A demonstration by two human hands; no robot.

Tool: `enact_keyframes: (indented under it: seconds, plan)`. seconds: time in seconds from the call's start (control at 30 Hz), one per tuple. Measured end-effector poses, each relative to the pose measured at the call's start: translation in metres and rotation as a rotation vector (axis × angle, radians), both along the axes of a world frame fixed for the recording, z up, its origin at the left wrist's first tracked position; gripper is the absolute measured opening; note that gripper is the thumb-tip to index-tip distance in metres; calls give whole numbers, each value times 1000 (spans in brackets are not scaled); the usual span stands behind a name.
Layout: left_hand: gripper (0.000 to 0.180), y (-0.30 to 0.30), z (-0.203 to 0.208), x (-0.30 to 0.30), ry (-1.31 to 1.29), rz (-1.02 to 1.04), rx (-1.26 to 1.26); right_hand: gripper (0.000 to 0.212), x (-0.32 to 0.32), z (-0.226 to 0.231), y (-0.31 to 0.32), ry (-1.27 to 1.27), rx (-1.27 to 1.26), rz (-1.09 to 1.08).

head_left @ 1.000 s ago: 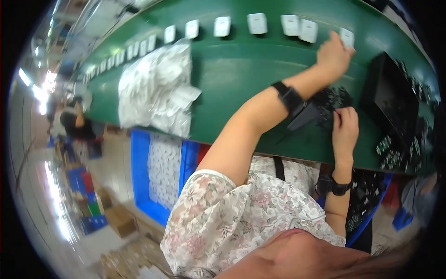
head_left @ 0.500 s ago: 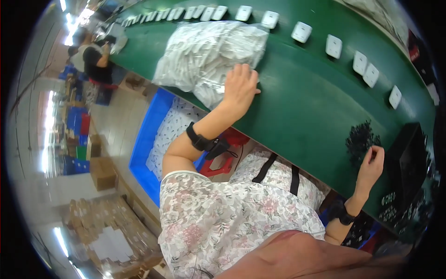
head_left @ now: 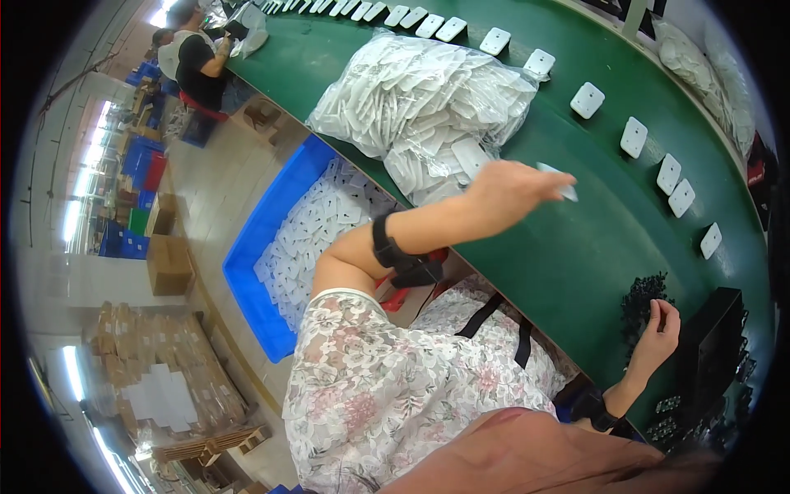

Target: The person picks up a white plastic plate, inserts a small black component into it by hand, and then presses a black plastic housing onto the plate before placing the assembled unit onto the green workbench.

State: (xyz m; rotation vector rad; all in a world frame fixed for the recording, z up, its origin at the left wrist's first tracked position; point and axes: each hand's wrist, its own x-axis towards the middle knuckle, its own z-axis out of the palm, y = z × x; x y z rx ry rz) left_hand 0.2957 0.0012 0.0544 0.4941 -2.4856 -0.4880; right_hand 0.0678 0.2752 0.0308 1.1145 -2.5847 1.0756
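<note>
My left hand is above the green table, just right of a clear plastic bag full of flat white plastic plates. Between its fingertips is a small white plate, seen partly edge-on. Another white plate lies at the bag's mouth. At the right, my right hand rests beside a heap of small black parts. Its thumb and fingers are pinched together, and whatever they may hold is too small to make out.
White plates with small holes stand in a curved row along the far side. A blue bin of white plates is below the table's left edge. At the right is a black box. Another person sits at the far left.
My left hand has left the bag and moved right, now with a white plate in its fingers. My right hand stays by the black parts. The view has shifted slightly.
</note>
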Motion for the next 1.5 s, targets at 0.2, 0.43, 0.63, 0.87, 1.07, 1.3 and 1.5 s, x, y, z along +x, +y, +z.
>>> enact_keyframes:
  seconds: [0.2, 0.43, 0.63, 0.87, 1.07, 1.3, 1.5]
  plan:
    - [21, 35, 11, -77, 228, -358, 615, 12, -3, 22, -35, -382, -406, 175]
    - [24, 56, -23, -108, 212, -267, 661, 20, 8, 30, -83, -709, -482, 266]
    - [23, 55, -27, -108, 151, -345, 745, 28, 7, 13, -83, -922, -493, 368]
    - [24, 57, -35, -111, 150, -438, 607, 25, 11, 11, -79, -963, -427, 395]
    - [12, 59, -25, -106, 141, -343, 1153, 17, 13, 19, -79, -370, -225, 348]
    - [10, 59, -25, -106, 159, -363, 1236, 20, 12, 13, -86, 28, -296, 407]
    - [13, 60, -21, -107, 130, -345, 1256, 19, 12, 14, -85, 30, -265, 405]
